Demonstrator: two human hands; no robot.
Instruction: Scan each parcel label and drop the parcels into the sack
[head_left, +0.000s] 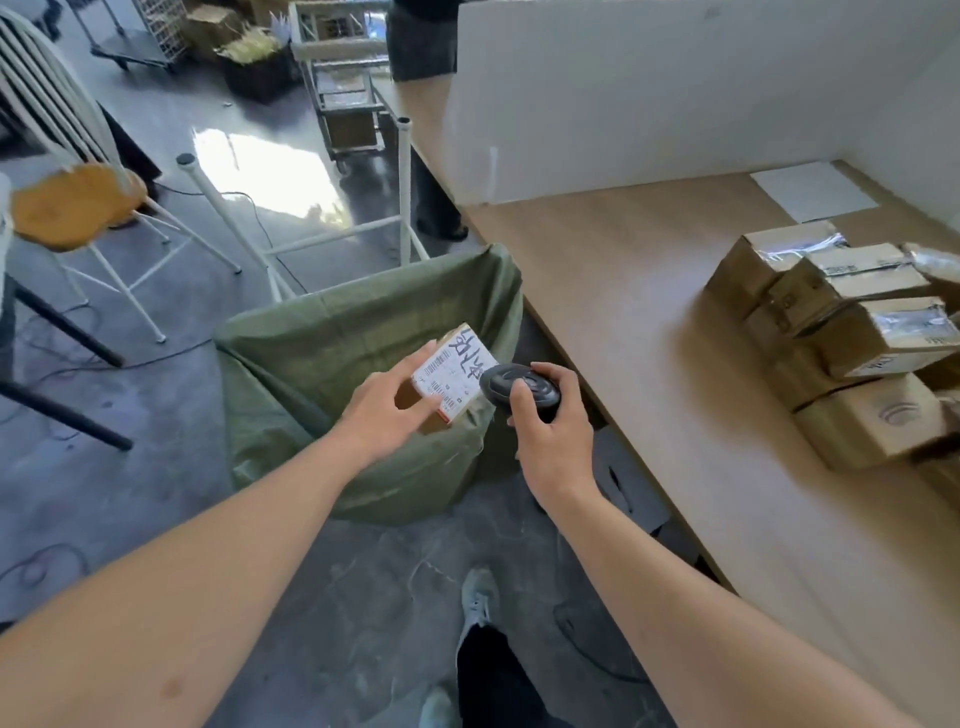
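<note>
My left hand (392, 402) holds a small cardboard parcel (457, 371) over the open mouth of the green sack (332, 332) that stands on the floor. The parcel's white label with barcodes and black handwriting faces up. My right hand (548, 418) grips a dark handheld scanner (511, 387), whose head sits right at the label's right edge. A pile of several more brown cardboard parcels (841, 332) lies on the wooden table (623, 291) to the right.
A white divider panel (649, 93) stands along the table's back. A white sheet (813, 189) lies near it. A wooden-seat stool (72, 205) and a white metal frame (332, 234) stand left of the sack. Cables run across the dark floor. My foot (478, 597) is below.
</note>
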